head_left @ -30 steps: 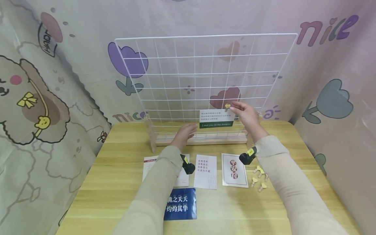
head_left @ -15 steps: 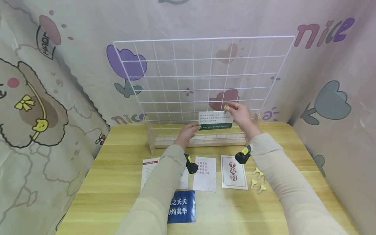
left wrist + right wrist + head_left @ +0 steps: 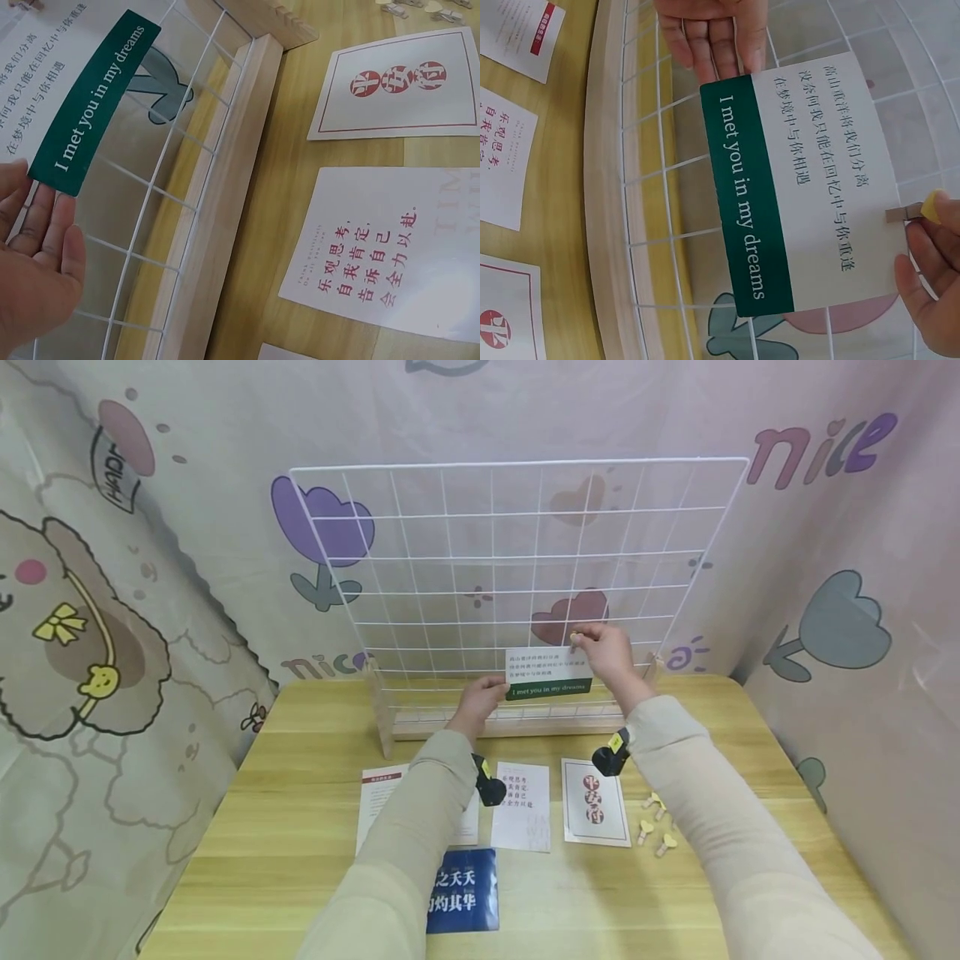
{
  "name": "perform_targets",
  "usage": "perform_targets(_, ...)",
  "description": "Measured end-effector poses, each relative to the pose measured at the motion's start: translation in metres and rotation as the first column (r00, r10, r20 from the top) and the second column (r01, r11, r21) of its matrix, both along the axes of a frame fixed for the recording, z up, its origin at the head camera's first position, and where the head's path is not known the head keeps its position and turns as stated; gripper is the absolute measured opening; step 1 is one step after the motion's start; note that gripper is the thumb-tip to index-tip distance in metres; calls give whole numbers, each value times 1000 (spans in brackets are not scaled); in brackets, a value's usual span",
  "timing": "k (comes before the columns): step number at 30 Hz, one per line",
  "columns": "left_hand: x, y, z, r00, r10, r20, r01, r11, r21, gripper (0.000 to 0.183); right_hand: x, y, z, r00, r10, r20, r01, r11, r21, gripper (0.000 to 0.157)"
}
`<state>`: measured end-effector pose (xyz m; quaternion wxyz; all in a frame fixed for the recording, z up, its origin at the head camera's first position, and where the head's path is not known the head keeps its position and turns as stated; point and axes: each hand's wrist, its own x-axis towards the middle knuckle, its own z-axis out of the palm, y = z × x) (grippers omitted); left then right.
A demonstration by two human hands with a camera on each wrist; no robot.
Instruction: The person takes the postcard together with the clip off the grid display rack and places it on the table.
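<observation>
A white card with a green band (image 3: 547, 674), printed "I met you in my dreams", lies against the lower part of the white wire grid (image 3: 517, 558). My left hand (image 3: 480, 700) pinches its lower left corner; in the left wrist view the thumb overlaps the card's face, with fingers (image 3: 52, 225) around the edge. My right hand (image 3: 609, 656) pinches a small wooden clothespin (image 3: 904, 213) topped by a yellow heart (image 3: 933, 206). The clothespin's tip overlaps the card's top edge toward its right end.
On the wooden table (image 3: 285, 827) lie a red-headed sheet (image 3: 375, 793), a card with red writing (image 3: 522, 827), a card with round red characters (image 3: 596, 818) and a blue card (image 3: 480, 893). Several yellow heart clothespins (image 3: 666, 843) lie at the right. A wooden base (image 3: 517, 727) supports the grid.
My left hand has moved right and taken the card's lower left corner. My right hand has shifted slightly, still pinching the clothespin at the card's top edge.
</observation>
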<state>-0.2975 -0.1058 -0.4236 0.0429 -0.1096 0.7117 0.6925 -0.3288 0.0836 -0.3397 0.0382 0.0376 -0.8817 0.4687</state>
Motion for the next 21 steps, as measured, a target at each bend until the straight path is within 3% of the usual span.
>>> perform_targets(12, 7, 4, -5, 998, 28, -49, -30, 998, -54, 21, 4, -4, -5, 995, -71, -74, 70, 997, -14, 21)
perform_targets(21, 6, 2, -3, 995, 63, -81, -67, 996, -51, 20, 1, -4, -7, 989, -115, -94, 111, 993, -46, 20)
